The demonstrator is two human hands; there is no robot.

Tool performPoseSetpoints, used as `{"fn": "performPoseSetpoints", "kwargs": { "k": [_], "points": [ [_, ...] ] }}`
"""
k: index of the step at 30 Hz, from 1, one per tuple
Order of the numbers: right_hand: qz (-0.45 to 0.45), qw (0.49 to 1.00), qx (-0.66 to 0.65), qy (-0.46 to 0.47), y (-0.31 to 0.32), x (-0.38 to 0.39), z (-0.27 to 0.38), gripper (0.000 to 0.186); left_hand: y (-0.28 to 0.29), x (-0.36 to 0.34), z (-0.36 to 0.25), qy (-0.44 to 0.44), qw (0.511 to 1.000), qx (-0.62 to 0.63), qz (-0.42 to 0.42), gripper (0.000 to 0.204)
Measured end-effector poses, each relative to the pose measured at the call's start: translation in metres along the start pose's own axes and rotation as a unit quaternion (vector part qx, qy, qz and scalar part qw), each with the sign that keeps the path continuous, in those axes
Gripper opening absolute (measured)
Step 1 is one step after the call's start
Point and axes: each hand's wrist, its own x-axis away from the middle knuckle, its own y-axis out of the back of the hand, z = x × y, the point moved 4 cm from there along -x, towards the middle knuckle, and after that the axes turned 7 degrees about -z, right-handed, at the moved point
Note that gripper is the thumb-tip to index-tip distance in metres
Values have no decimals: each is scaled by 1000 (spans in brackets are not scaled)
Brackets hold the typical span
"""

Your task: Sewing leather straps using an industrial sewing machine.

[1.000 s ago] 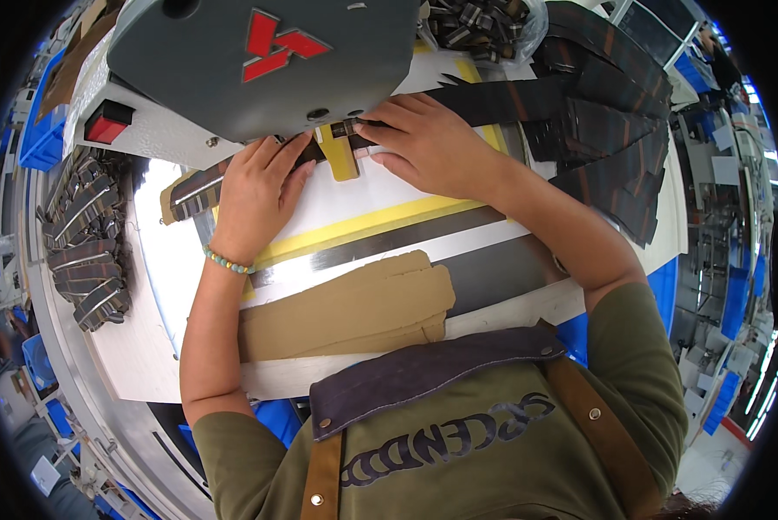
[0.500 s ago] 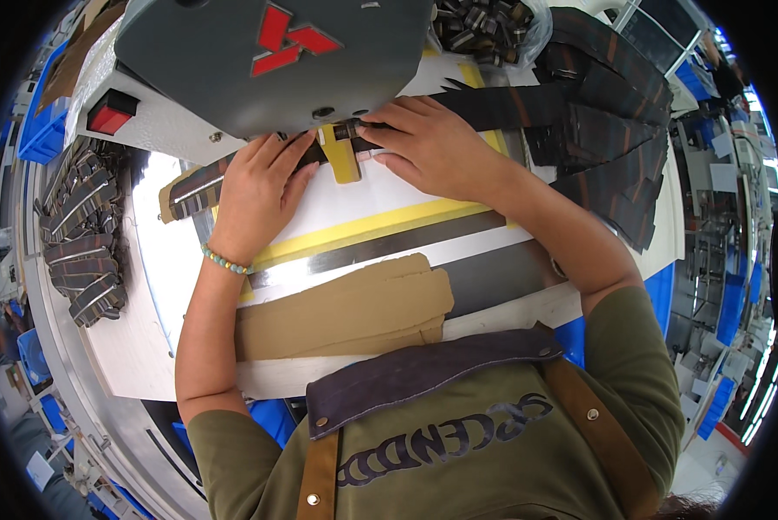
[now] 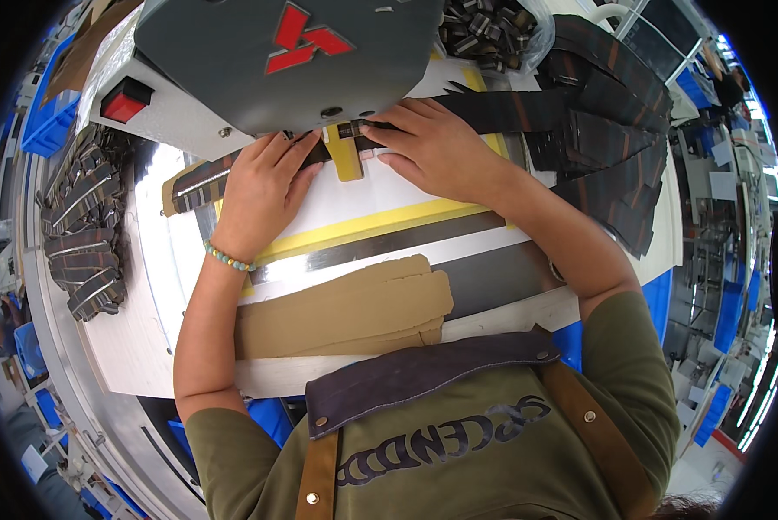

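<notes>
A dark plaid fabric strip [image 3: 515, 111] runs crosswise beneath the grey machine head [image 3: 276, 61]. My left hand [image 3: 266, 182] grips it left of the yellow guide piece [image 3: 346, 158], fingers stretched toward the machine and thumb tucked near the strip's edge. On the other side of that guide, my right hand [image 3: 432, 147] holds the strip between bent fingers and thumb. The strip's left end [image 3: 203, 186] comes out beyond my left hand, with pale stripes showing. The machine head hides part of the fabric and some fingertips.
Folded plaid strips [image 3: 614, 130] lie heaped at right, and a bundle of striped pieces [image 3: 86, 230] at left. A clear bag of small rolled pieces [image 3: 493, 35] stands at the back. Brown cardboard [image 3: 346, 308] lies near my body. A red switch [image 3: 126, 101] sits on the machine.
The machine head appears slightly farther right and lower in the picture, as the view has shifted a little. Both hands stay on the strip in nearly the same place.
</notes>
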Motion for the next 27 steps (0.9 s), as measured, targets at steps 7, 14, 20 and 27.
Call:
{"fn": "performPoseSetpoints", "kwargs": {
  "k": [7, 14, 20, 27],
  "points": [
    [3, 1000, -2, -3, -1, 0, -2, 36, -1, 1, 2, -5, 1000, -7, 2, 45],
    [-3, 1000, 3, -1, 0, 0, -1, 36, -1, 2, 1, -16, 1000, -15, -10, 45],
    [-4, 1000, 3, 1, -1, 0, -4, 36, -1, 1, 3, 0, 1000, -10, 3, 47],
    [-6, 1000, 4, -6, -2, 0, -4, 36, -2, 2, 3, 1, 1000, -6, 6, 47]
  ]
}}
